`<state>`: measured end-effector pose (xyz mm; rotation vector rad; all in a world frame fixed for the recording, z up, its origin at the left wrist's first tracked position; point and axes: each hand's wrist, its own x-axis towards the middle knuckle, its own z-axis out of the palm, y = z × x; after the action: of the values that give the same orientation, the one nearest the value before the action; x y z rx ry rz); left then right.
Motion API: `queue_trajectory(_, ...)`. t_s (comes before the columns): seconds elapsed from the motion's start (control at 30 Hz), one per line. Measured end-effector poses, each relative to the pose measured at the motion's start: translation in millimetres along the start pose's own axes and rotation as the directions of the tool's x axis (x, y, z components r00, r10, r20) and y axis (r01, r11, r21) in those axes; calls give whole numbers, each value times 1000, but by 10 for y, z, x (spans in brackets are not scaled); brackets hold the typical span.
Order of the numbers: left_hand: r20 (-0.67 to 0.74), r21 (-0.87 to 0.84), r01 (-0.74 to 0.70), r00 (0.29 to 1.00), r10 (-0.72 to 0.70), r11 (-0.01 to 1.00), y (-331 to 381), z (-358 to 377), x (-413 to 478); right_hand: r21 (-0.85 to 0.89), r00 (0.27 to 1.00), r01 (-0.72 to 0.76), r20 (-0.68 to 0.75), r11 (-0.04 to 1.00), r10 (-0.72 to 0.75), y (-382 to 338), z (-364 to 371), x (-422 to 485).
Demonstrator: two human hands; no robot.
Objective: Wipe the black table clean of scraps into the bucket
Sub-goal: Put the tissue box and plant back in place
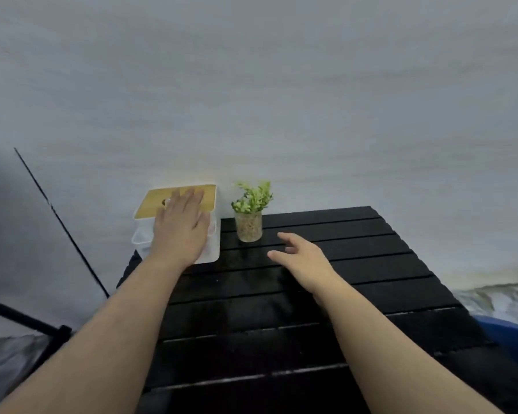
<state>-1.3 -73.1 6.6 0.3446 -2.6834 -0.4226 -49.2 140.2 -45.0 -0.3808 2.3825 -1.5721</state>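
The black slatted table (371,264) fills the lower middle of the head view. At its far left corner stands a white tissue box (211,249) with a wooden lid (210,194). My left hand (180,228) lies flat over the box's top and front, fingers straight. My right hand (299,255) hovers just above the table's middle, fingers loosely spread, holding nothing. A blue bucket rim (506,327) shows at the right edge beside the table. I see no scraps on the slats.
A small glass pot with a green plant (249,216) stands at the table's far edge, right of the tissue box. A pale wall rises behind. Black poles (63,225) slant at the left, beside the table.
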Motion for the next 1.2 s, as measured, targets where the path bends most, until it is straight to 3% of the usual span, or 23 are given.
queue_trajectory(0.17,99,163,-2,995,-15,987,-279,333,299,280,1000,19,-20,960,-14,32,351,708)
queue_trajectory(0.33,-33,201,-34,999,42,979,-392,513,303,271,997,59,-72,961,-41,-12,575,1116)
queue_trajectory(0.43,-52,198,-37,998,48,979,-396,538,302,128,991,36,-129,991,-19,-41,675,1215)
queue_trajectory(0.5,-46,181,-22,998,31,983,-384,546,297,152,985,27,-170,988,-1,-14,655,1227)
queue_trajectory(0.67,-18,148,16,1000,-13,989,-363,518,299,279,950,22,-304,960,67,175,-46,1159)
queue_trajectory(0.83,5,154,23,1000,-24,988,-383,502,306,214,841,0,-529,977,116,373,-865,1204)
queue_trajectory(0.93,14,150,14,1000,-16,989,-377,505,295,136,816,-70,-562,988,135,470,-1152,1298)
queue_trajectory(1.1,5,149,39,999,-40,988,-357,536,335,219,839,-132,-495,967,227,570,-1162,1252)
queue_trajectory(1.2,45,119,28,998,-34,992,-337,497,336,324,749,-18,-622,946,227,555,-937,1009)
